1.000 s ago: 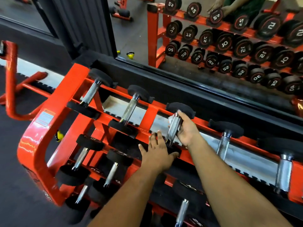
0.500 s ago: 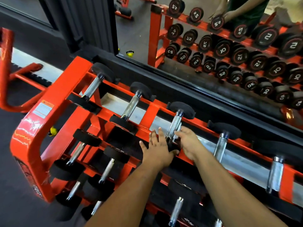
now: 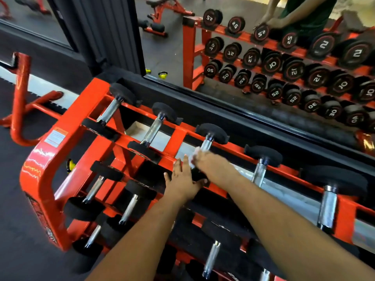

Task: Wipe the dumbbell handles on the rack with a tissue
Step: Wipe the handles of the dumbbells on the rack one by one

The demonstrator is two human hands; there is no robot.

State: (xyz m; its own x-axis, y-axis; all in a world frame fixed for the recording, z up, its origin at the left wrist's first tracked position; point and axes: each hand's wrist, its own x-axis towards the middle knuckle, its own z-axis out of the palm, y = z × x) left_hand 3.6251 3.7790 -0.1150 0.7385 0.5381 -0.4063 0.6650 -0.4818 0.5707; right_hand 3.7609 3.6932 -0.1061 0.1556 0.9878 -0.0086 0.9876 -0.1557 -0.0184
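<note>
tissue on the third handle, top row

my right hand (image 3: pixel 207 161) is wrapped over the chrome handle (image 3: pixel 206 144) of the third dumbbell along the top row of the red rack (image 3: pixel 67 136). a bit of white tissue (image 3: pixel 192 159) shows at the left edge of my fingers, pressed against the bar. the hand is blurred, so i can't tell how tightly the fingers close round the bar; i take it they are curled on the tissue and handle together. my left hand (image 3: pixel 182 181) lies flat, fingers straight, on the black near end of the same dumbbell, holding nothing, just steadying it.

the tissue is the weak part here: thin, soft, quick to tear or bunch up. the handle looks like polished metal with a rougher middle, and that texture could snag and shred the paper if i press hard. so i'd keep the tissue folded under the fingers and slide it along the bar with light pressure. the dumbbell itself is heavy and stiff and sits in its cradle; i judge it needs no lifting.

the handles to the right (image 3: pixel 259 175) and on the lower rows (image 3: pixel 129 207) each have bare chrome open to a grasp from above. a mirror (image 3: pixel 243 63) behind the rack reflects it all.
</note>
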